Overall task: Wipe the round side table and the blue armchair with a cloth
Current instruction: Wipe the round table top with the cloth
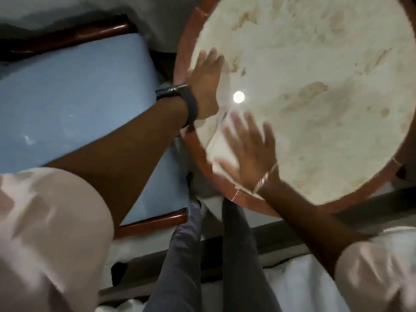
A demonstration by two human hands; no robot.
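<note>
The round side table [315, 91] has a cream marble top and a reddish wooden rim, and fills the upper right. My left hand [206, 82] lies flat on its left edge, fingers together, with a dark watch on the wrist. My right hand [249, 149] presses flat with spread fingers on a white cloth [221, 146] near the table's lower-left edge. The cloth is mostly under my palm and blurred. The blue armchair [74, 104] stands left of the table, its seat partly hidden by my left forearm.
Dark wooden chair arms [67, 37] frame the blue seat at top and bottom. My legs in dark trousers [186, 255] stand between the chair and the table. White fabric [299, 287] lies at the bottom right. A bright light reflection [238, 96] shines on the tabletop.
</note>
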